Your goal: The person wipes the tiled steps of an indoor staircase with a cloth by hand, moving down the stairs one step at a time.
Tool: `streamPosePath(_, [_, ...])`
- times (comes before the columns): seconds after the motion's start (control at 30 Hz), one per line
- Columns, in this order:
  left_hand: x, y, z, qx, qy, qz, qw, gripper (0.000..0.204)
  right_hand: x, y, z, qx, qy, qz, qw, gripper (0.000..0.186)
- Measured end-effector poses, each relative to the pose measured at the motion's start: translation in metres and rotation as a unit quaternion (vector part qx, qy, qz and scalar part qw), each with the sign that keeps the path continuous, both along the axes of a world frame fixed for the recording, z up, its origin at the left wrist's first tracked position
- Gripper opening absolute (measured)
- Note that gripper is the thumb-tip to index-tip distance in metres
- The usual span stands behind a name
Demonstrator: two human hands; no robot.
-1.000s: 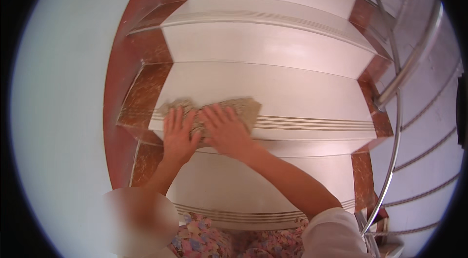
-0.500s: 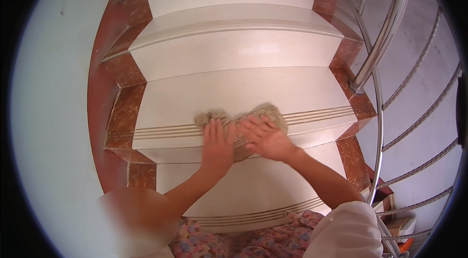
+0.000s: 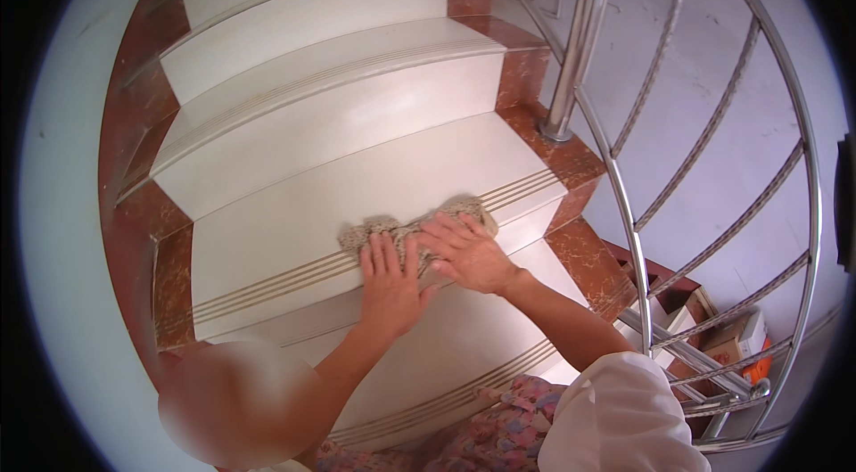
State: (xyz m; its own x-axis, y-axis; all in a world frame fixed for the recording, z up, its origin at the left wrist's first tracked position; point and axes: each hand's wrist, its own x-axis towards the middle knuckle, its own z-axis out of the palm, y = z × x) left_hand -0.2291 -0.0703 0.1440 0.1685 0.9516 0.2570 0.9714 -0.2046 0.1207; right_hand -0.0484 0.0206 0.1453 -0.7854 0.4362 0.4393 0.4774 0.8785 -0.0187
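Note:
A crumpled beige cloth (image 3: 376, 227) lies across the grooved front edge of a pale stair step (image 3: 294, 222). My left hand (image 3: 390, 287) rests on its left part, fingers stretched forward over the fabric. On the right part my right hand (image 3: 474, 256) lies flat with its fingers spread, pointing left toward the other hand. Both hands press the cloth from above and cover its middle. Part of it hangs at the step's front lip, below the hands.
More pale steps (image 3: 339, 8) with reddish-brown marbled borders (image 3: 171, 285) climb ahead. A metal railing (image 3: 615, 164) with twisted bars curves along the right, its post (image 3: 571, 71) standing on the border. Beyond the railing is a box (image 3: 738, 338) beside an orange object (image 3: 758, 365). A pale wall (image 3: 62, 205) bounds the left.
My hands and the cloth have shifted right along the step's edge. The view has turned, so the stairs appear slanted and more of the railing and the box show.

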Motion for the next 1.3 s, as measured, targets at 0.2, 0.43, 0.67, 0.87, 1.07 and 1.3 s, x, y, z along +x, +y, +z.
streamPosePath(0.2, [0.056, 0.059, 0.004, 0.039, -0.069, -0.077, 0.994, 0.077, 0.061, 0.034, 0.003, -0.061, 0.037, -0.106, 0.992, 0.047])
streamPosePath(0.43, [0.071, 0.056, -0.005, 0.056, 0.030, -0.123, 0.990, 0.067, 0.101, 0.047, -0.004, -0.028, 0.090, -0.191, 0.977, 0.046])
streamPosePath(0.67, [0.124, 0.092, 0.015, -0.025, 0.016, -0.122, 0.992, 0.068, 0.137, 0.075, -0.008, -0.007, 0.141, -0.282, 0.949, 0.046])
streamPosePath(0.87, [0.167, 0.136, 0.011, -0.054, -0.013, -0.174, 0.983, 0.069, 0.157, 0.114, -0.022, 0.054, 0.144, -0.414, 0.897, 0.048])
streamPosePath(1.07, [0.196, 0.168, 0.011, -0.023, 0.004, -0.164, 0.986, 0.071, 0.165, 0.152, -0.008, -0.080, 0.096, -0.491, 0.862, 0.062])
streamPosePath(1.3, [0.217, 0.192, 0.022, -0.077, -0.001, -0.115, 0.990, 0.073, 0.179, 0.189, 0.001, -0.149, 0.153, -0.491, 0.844, 0.065])
